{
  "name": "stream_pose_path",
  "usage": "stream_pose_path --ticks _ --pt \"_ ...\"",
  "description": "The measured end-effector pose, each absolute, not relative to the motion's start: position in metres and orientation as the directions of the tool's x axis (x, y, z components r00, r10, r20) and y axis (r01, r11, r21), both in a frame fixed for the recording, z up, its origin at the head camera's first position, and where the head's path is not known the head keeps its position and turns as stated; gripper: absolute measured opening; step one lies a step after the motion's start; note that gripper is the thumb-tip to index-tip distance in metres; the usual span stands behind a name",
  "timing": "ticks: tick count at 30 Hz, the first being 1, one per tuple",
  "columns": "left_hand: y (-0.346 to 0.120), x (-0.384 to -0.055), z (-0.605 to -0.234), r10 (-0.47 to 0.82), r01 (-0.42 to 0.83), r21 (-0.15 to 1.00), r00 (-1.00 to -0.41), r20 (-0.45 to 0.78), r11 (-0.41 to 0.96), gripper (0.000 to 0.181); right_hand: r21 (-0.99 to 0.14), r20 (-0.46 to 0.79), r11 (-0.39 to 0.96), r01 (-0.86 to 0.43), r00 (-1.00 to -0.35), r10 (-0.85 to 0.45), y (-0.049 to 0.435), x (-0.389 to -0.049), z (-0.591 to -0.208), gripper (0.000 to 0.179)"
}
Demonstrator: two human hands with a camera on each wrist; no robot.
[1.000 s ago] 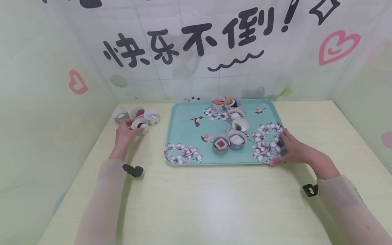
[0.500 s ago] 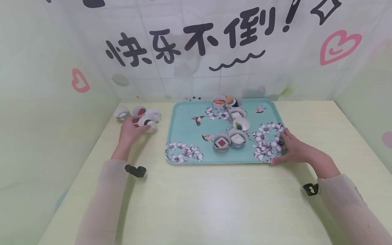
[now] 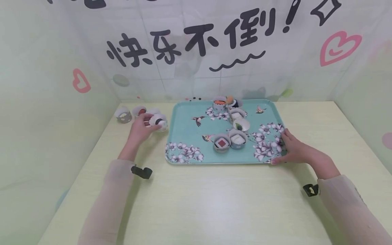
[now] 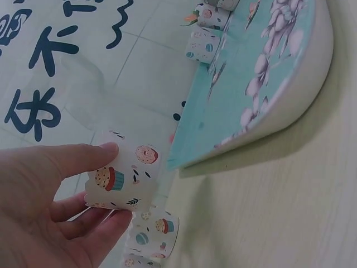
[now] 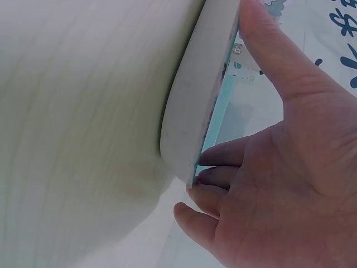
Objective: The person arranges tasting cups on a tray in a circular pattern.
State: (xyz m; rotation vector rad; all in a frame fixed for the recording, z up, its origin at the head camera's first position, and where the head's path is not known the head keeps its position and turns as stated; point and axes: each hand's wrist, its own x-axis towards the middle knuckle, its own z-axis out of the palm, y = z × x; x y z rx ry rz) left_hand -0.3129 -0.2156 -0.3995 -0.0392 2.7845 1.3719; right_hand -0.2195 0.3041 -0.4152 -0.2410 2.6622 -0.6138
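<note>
My left hand [image 3: 140, 130] pinches a paper baking cup [image 4: 131, 176] printed with cupcakes, thumb on one side and fingers on the other. In the head view this cup is tilted and shows a black-and-white piece [image 3: 160, 121] inside. It is held just left of a turquoise tray [image 3: 185, 119] with flowers and birds. My right hand [image 3: 298, 149] grips the tray's near right corner, thumb at the front rim and fingers over the right rim. Several filled paper cups [image 3: 222, 143] stand on the tray.
Behind my left hand are a cup [image 3: 123, 116] at the far left, a cup with a red piece [image 3: 140, 111], and a partly hidden cup [image 3: 153, 111]. A printed curtain [image 3: 196, 81] hangs along the table's [image 3: 208, 200] back edge.
My left hand has moved right with the paper baking cup, away from the other cups and closer to the tray. The right hand and the tray stay put.
</note>
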Motion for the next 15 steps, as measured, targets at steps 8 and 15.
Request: stream_pose_path --ticks 8,15 --pt "-0.195 -0.308 -0.401 0.067 0.036 0.795 -0.998 -0.006 0.606 0.061 -0.457 -0.336 0.886 -0.080 -0.907 -0.255 0.303 -0.220 -0.416 0.135" --pt "-0.173 -0.307 -0.400 0.143 0.066 0.789 -0.989 -0.028 0.611 0.062 -0.466 -0.344 0.882 -0.070 -0.904 -0.254 0.305 -0.219 -0.416 0.136"
